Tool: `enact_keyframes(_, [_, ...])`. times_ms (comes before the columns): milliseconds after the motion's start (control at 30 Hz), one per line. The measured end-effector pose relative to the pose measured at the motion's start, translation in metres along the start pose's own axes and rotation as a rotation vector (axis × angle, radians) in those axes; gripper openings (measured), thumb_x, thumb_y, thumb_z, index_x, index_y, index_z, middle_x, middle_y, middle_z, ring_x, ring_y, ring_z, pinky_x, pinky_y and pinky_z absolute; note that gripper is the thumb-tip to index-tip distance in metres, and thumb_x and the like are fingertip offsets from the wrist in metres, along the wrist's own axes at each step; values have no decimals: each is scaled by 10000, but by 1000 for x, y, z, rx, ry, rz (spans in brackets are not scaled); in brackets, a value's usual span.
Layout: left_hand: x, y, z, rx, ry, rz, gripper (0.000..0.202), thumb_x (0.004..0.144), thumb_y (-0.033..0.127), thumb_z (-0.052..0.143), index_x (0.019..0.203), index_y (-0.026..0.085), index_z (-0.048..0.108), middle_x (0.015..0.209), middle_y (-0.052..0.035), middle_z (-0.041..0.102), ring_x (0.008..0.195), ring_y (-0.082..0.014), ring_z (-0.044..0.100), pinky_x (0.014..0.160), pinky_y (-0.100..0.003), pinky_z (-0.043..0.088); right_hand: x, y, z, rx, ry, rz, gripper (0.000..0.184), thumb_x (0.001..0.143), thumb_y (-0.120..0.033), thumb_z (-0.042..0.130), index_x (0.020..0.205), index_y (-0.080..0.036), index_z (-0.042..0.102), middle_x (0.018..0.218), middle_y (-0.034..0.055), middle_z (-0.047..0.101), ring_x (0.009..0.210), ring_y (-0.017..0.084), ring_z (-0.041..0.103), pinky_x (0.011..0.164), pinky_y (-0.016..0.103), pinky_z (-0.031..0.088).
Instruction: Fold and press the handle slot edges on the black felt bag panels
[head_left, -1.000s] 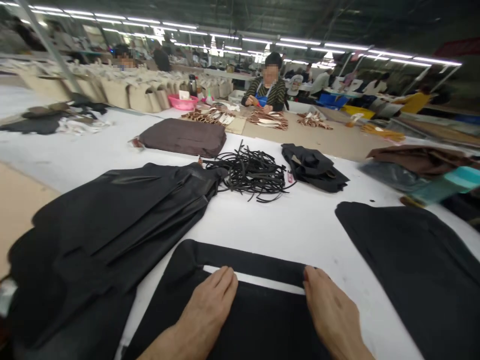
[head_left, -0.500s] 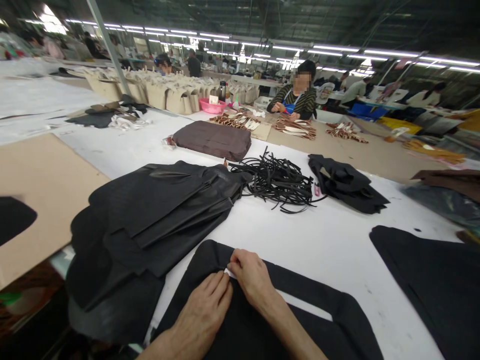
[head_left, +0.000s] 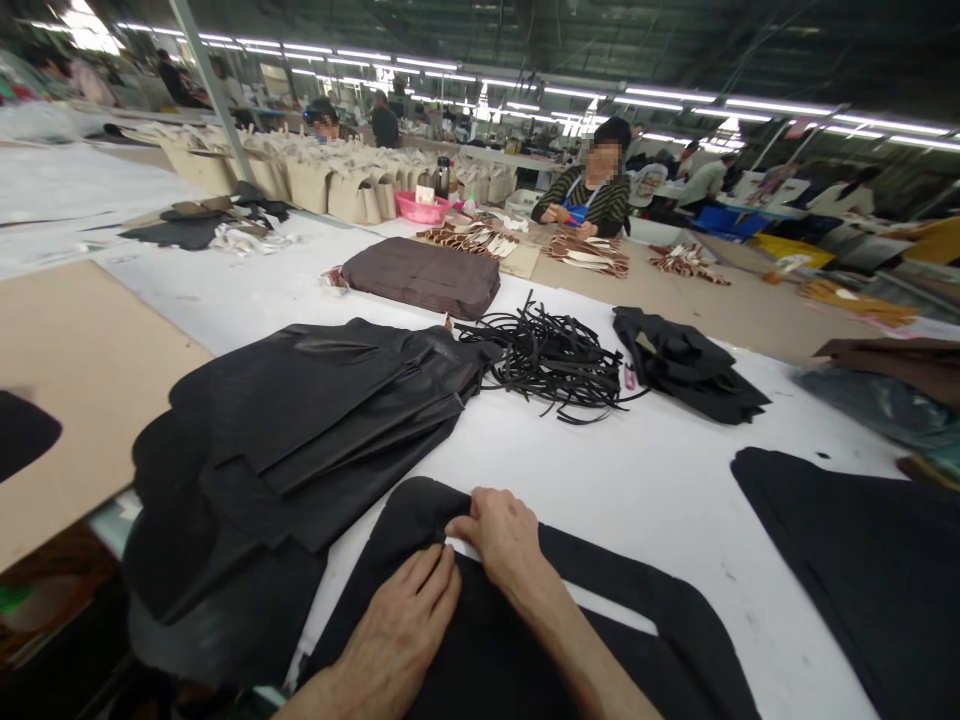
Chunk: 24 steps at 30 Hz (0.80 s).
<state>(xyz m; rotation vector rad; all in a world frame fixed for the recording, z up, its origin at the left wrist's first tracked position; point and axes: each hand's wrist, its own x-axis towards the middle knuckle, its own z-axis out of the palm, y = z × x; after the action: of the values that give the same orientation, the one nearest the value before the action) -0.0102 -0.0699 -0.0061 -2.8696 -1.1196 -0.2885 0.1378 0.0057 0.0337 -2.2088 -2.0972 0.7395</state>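
On a white table (head_left: 622, 480), in a big room (head_left: 637, 40) with long lights (head_left: 772, 105) — a black sheet (head_left: 480, 640) with round corners and a thin white band (head_left: 611, 608), near the front. Under left hand (head_left: 401, 620), laid flat with fingers close together, and right hand (head_left: 501, 530), fingers bent — cannot tell if pinching.

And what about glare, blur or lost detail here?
Head view: the ceiling lights glare white; head view: the creased black pile shows sheen; head view: the black sheet is nearly featureless, left hand and right hand fairly clear, far workers soft.
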Motion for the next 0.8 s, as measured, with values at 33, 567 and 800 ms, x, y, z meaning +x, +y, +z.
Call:
enact_keyframes(33, [0, 0, 0, 5, 0, -1, 431, 778, 4, 388, 1185, 104, 490, 1220, -120, 558, 1137, -237, 500, 953, -348, 460, -1, 2, -1, -13, 18, 1, 215, 708, -409, 645, 713, -196, 617, 757, 76, 659, 737, 238, 600, 608, 303, 348])
enact_keyframes(567, [3, -15, 4, 142, 225, 140, 424, 773, 18, 395, 1129, 185, 554, 1088, -40, 632, 1045, -238, 546, 883, -356, 458, -92, 193, -40, -28, 227, 27, 193, 841, -279, 529, 1007, -188, 566, 956, 50, 582, 921, 209, 498, 837, 334, 343])
enact_keyframes(800, [9, -17, 3, 139, 293, 187, 445, 750, 8, 389, 1079, 230, 592, 1112, -41, 635, 1042, -224, 568, 863, -349, 472, -89, 192, -37, 118, 254, 12, 118, 845, -247, 532, 742, -200, 565, 841, -7, 580, 849, 145, 503, 779, 250, 335])
